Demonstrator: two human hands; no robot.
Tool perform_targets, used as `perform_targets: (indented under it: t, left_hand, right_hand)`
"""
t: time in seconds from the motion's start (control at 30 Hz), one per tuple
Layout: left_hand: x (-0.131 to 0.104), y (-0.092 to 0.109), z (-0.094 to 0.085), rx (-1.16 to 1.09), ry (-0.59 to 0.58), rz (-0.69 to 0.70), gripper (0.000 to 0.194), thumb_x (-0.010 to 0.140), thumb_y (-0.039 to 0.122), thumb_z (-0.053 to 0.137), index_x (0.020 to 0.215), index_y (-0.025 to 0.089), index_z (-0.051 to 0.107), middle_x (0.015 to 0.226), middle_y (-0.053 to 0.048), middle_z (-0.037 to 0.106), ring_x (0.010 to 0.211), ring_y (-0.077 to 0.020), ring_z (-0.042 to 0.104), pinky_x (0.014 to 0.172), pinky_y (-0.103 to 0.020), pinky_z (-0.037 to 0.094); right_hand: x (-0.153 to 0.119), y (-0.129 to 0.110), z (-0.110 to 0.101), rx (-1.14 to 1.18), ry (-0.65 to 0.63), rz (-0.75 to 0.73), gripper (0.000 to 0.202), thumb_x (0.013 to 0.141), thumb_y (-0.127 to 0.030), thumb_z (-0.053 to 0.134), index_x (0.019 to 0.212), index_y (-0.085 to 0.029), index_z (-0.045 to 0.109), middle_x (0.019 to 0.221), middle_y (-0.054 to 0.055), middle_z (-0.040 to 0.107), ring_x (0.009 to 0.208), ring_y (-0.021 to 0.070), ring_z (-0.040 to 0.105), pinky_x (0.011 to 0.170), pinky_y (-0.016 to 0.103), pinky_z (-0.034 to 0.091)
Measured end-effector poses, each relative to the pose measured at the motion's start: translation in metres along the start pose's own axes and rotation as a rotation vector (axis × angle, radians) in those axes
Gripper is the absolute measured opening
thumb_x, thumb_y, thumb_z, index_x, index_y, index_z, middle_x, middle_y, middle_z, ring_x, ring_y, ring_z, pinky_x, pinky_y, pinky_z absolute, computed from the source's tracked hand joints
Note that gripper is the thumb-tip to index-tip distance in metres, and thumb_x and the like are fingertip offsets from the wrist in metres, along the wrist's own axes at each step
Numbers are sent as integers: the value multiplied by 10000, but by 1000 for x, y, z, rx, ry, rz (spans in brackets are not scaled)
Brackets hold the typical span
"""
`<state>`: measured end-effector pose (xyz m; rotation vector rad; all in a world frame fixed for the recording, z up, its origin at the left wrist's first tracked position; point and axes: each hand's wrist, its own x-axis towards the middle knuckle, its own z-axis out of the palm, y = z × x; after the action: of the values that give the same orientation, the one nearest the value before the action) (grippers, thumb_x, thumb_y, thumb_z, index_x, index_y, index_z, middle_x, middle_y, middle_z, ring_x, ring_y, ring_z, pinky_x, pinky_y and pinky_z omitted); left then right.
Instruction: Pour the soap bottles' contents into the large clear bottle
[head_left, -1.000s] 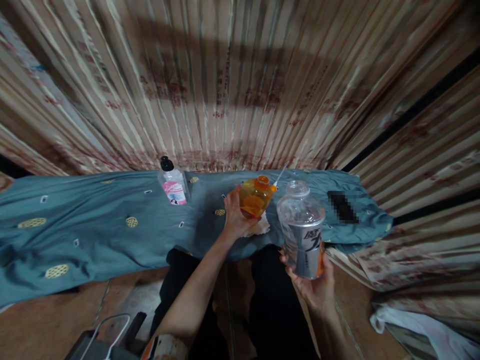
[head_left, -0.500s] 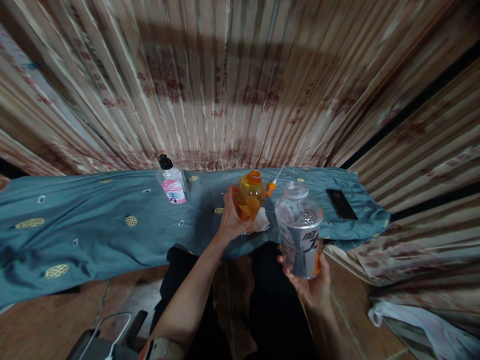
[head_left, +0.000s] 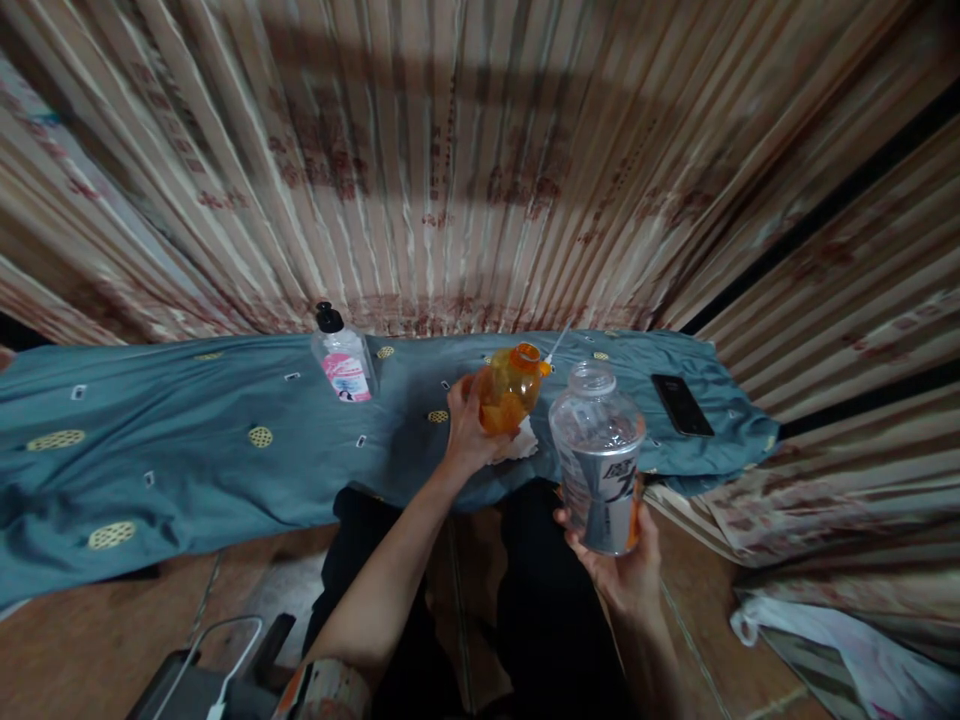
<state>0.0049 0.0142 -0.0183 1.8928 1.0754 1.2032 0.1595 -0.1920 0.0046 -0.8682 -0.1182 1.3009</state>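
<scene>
My left hand (head_left: 471, 428) is closed round an orange see-through spray bottle body (head_left: 511, 392) with no head on it, its open neck tilted to the right. My right hand (head_left: 626, 575) grips a large clear plastic bottle (head_left: 598, 460) by its lower part; it has a silver label and an uncapped mouth. Behind the orange bottle lies an orange and white spray head (head_left: 548, 368) with a thin tube, partly hidden. A crumpled white tissue (head_left: 517, 443) rests on the cloth under my left hand.
A clear pump bottle (head_left: 345, 365) with a black top and pink label stands to the left on the teal patterned cloth (head_left: 187, 440). A black phone (head_left: 681, 405) lies at the right. Pleated curtains (head_left: 450, 180) hang behind.
My left hand has moved slightly right and tipped the orange bottle further toward the clear bottle, covering more of the spray head. My right hand has barely moved.
</scene>
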Motion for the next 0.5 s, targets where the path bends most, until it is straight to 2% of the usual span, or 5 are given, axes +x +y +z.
perform_targets:
  t: [0.2,0.27,0.43,0.5]
  left_hand:
    - [2,-11,-3,-166,10,31,1088,605,206,860,1523,212,277,1390,-153,526,1274,-320,578,1141,-556,470]
    - [1,-13,-2,-204,9,35,1084,608,227,868,1516,226,277,1420,-154,515,1295,-325,575,1133,-555,482]
    - [-1,-14,2,-217,21,17,1220,528,347,968,1526,252,273,1485,-163,482,1338,-351,564,1161,-570,466]
    - [0,-13,2,-207,54,5,1151,552,379,969,1498,258,325,1444,-157,527,1319,-348,586,1144,-563,485]
  right_hand:
    - [-1,-1,2,-5,18,1,529,599,-573,933,1004,-251,827,992,79,852,791,292,821,590,298,649]
    - [-1,-1,3,-4,24,2,534,601,-576,929,1010,-248,826,998,81,851,786,284,819,595,289,645]
    - [0,-1,5,-3,42,-2,547,589,-580,932,1006,-241,829,989,95,851,771,292,820,588,292,644]
    - [1,0,5,-4,49,-1,541,590,-581,932,1000,-245,829,985,96,852,772,295,822,588,296,646]
